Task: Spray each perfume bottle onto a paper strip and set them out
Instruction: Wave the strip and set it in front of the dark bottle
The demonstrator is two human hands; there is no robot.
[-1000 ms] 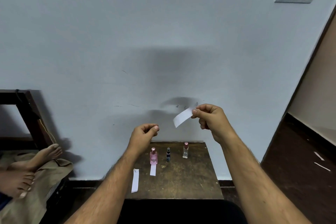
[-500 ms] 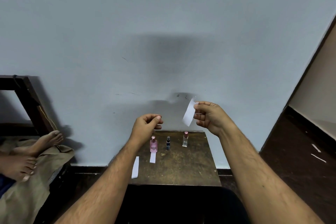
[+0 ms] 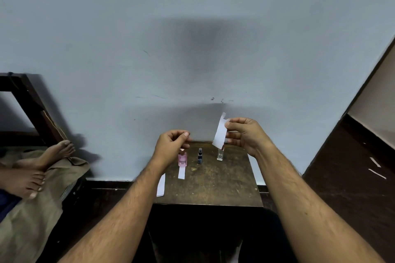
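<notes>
Three bottles (image 3: pixel 199 156) upright, pink liquid leftmost (image 3: pixel 182 158)

worn wooden table (image 3: pixel 224 186), white paper strip (image 3: pixel 220 132)

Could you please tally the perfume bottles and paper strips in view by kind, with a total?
Perfume bottles: 3, the pink bottle, dark bottle and clear bottle on the wooden table.
Paper strips: 3, the held strip in the right hand, the strip by pink bottle and the edge strip.
Total: 6.
</notes>
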